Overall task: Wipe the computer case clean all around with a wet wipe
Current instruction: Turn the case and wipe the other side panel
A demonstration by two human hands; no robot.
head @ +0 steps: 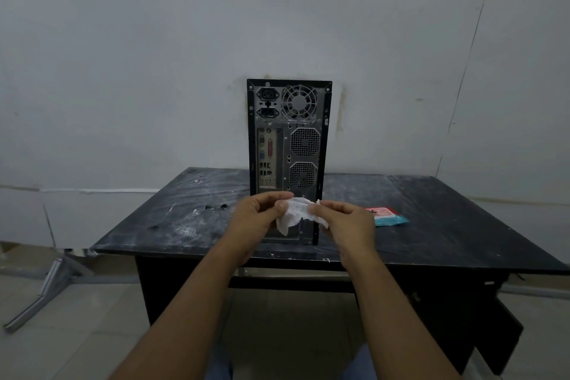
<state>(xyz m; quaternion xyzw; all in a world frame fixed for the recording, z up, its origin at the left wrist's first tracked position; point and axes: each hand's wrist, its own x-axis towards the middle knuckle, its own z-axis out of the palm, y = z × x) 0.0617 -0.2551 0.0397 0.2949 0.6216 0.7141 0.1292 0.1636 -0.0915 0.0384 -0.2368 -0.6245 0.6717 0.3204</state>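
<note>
A black computer case stands upright on the dark table, its rear panel with fans and ports facing me. In front of its lower part I hold a crumpled white wet wipe between both hands. My left hand pinches the wipe's left side, and my right hand pinches its right edge. The wipe hangs in the air, a little short of the case. My hands and the wipe hide the bottom of the rear panel.
A red and teal wipe packet lies on the table to the right of the case. The tabletop is smeared with white dust and scratches. A grey metal bracket lies on the floor at left. An open cabinet door hangs under the table at right.
</note>
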